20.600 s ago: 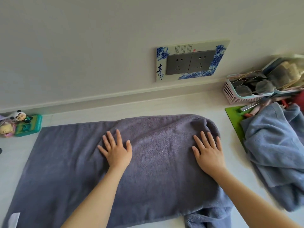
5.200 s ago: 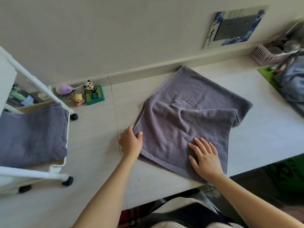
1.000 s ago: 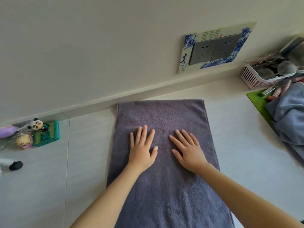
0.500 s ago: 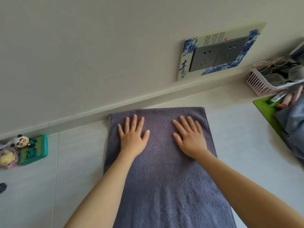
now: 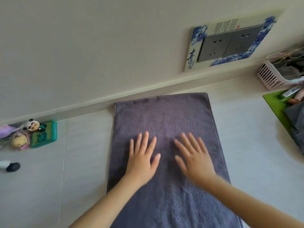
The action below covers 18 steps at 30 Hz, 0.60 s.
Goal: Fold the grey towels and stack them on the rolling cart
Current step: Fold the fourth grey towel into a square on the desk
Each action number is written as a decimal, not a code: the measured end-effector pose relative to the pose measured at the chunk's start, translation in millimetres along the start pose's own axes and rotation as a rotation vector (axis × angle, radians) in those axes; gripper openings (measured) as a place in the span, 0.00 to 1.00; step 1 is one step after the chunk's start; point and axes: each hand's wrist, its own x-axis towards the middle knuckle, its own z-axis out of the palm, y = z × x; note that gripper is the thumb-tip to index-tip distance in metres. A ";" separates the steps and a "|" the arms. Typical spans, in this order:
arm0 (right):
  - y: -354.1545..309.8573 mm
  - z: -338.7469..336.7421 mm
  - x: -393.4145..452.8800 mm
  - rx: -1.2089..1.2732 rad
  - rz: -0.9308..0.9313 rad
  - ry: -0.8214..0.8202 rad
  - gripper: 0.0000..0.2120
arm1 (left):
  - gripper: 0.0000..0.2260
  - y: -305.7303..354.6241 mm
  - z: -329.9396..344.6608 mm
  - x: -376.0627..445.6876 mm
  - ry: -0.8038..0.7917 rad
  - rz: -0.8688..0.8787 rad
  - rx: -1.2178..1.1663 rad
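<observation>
A grey towel [image 5: 164,116], folded into a long narrow strip, lies flat on the pale counter and runs from the wall toward me. My left hand [image 5: 141,159] lies flat on its middle with fingers spread. My right hand [image 5: 193,157] lies flat beside it, fingers straight and slightly blurred. More grey towel fabric [image 5: 296,122] is heaped at the right edge. Of the rolling cart only a black caster wheel [image 5: 13,166] shows at the far left.
Small toy figures and a green box [image 5: 43,134] sit by the wall at left. A pink basket [image 5: 269,76] of odds and ends and a green mat [image 5: 278,106] are at the right. A decorated socket plate [image 5: 230,43] hangs on the wall.
Both hands have slid back along the towel from its far end toward me, staying flat. The view has shifted a little, bringing the toys and caster back in at left.
</observation>
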 end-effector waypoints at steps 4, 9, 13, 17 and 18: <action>11.6 21.3 -34.6 -0.045 -0.025 -0.041 0.28 | 0.29 0.4 21.2 -30.8 -0.061 -0.051 0.137; 25.8 14.0 18.7 -0.107 -0.066 -0.062 0.28 | 0.30 0.5 7.0 10.3 -0.130 -0.182 0.164; 18.3 8.1 14.0 -0.100 -0.014 0.007 0.29 | 0.31 22.3 -0.8 -2.2 -0.051 -0.216 0.059; 6.0 24.6 -63.9 -0.014 -0.169 -0.027 0.26 | 0.28 36.1 21.0 -75.6 -0.035 -0.093 0.052; 13.1 27.3 -77.2 -0.005 -0.136 -0.026 0.27 | 0.28 29.3 25.2 -91.7 -0.019 -0.121 0.047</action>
